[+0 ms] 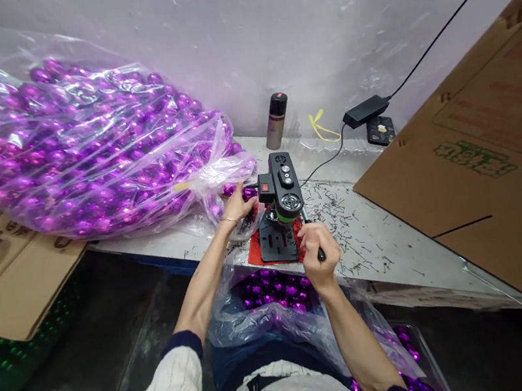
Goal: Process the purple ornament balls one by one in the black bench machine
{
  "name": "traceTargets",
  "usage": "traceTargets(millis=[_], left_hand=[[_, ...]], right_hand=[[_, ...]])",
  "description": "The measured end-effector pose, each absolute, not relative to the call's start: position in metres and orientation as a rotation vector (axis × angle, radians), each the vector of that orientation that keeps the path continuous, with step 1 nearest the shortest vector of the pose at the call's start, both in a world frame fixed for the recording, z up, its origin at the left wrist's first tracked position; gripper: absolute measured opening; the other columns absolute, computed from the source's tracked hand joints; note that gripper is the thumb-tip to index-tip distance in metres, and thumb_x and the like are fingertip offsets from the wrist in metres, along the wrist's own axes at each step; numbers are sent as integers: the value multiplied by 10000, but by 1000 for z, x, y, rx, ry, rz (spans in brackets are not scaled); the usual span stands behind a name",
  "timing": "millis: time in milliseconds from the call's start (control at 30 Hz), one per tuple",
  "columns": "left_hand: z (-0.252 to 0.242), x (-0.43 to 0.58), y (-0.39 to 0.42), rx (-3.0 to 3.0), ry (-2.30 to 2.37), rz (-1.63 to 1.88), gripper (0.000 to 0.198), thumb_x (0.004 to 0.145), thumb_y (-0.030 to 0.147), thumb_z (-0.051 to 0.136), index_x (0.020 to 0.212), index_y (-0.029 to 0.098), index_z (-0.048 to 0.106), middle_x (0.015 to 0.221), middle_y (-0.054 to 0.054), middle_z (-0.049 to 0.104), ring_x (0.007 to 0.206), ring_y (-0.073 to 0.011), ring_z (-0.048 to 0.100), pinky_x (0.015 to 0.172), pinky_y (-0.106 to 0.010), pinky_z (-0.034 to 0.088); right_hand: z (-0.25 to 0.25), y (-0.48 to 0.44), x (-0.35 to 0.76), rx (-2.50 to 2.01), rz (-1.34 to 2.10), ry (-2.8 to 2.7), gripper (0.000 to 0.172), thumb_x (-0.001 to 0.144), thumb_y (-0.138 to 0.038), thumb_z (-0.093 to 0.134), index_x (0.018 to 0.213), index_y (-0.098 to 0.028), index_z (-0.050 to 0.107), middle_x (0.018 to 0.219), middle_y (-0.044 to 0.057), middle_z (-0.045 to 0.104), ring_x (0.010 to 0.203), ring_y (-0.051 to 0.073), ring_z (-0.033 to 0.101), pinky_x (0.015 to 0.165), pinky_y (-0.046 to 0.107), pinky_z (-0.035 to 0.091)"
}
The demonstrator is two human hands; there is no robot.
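Note:
A small black bench drill press [286, 185] stands on a red sheet [255, 252] on the worktable. My right hand [319, 249] is closed around the black-tipped lever at the machine's right side. At the machine's left, my left hand [239, 205] reaches toward the mouth of a clear bag with shiny purple balls [216, 206]. Its thumb and fingers are partly spread, and whether a ball is between them I cannot make out. In front of my body, an open plastic bag holds purple balls [276, 289], below the table edge.
A huge clear bag of purple balls [98, 142] fills the left. Behind the machine stand a spray can [277, 120], a yellow tie [322, 126] and a black power adapter [366, 111]. Dark shavings [345, 228] litter the table [399, 253]. Cardboard [490, 139] leans at right.

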State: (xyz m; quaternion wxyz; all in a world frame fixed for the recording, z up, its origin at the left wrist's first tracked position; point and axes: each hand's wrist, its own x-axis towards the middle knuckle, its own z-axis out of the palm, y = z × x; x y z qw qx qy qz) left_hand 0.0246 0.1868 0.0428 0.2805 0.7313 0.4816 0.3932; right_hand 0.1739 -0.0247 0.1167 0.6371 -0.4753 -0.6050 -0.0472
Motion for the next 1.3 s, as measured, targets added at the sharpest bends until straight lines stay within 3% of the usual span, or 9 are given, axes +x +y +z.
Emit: traceTargets(millis=[133,300,500,700,900,1100,1300], left_hand=[[36,1,124,1240,1011,1087,523,867,435,718,1318,203,588,1260,-115,706,1080,-258,718,974,-444,587],[24,12,63,922,883,1097,481,899,475,688,1301,248,553,1267,-88,703,1085,-231,724,984,-444,586],[-1,45,41,1290,1085,1217,583,853,509,758,1295,191,549,1251,-135,695,1155,-251,686,1075,-446,513],[-12,51,38,1780,1282,1140,651,845,547,764,1368,209,572,1252,-145,699,1219,-335,644,1119,-552,430],[-13,55,46,1890,1241,1159,651,860,550,746,1378,199,567,1268,-157,695,1195,-337,657,1054,-510,495],[-11,55,45,2049,1142,1146,615,890,513,722,1385,192,549,1334,-161,665,1281,-329,616,1140,-539,426],[-15,55,45,1971,1041,1154,625,875,510,742,1380,195,554,1331,-147,671,1244,-305,640,1078,-485,496]], right_hand=[[133,-19,174,-1115,-69,-1333,325,1002,-197,445,687,-230,519,656,-4,576,648,142,590,628,310,460],[144,-17,173,-1146,-64,-1336,341,1017,-219,441,680,-234,498,652,-10,560,646,132,574,638,304,450],[142,-20,174,-1156,-77,-1368,330,1008,-199,432,685,-233,495,664,-7,567,654,134,586,643,304,457],[138,-22,175,-1147,-62,-1379,310,1001,-191,441,700,-230,502,678,-1,576,670,140,590,648,308,457],[135,-24,175,-1119,-81,-1391,280,995,-153,441,734,-228,510,699,-2,588,678,136,591,646,297,453],[133,-24,176,-1114,-90,-1405,269,983,-134,446,743,-227,521,707,-2,596,684,139,597,650,298,456],[127,-26,178,-1101,-118,-1432,244,974,-113,453,777,-221,548,729,6,617,702,140,610,649,292,462]])
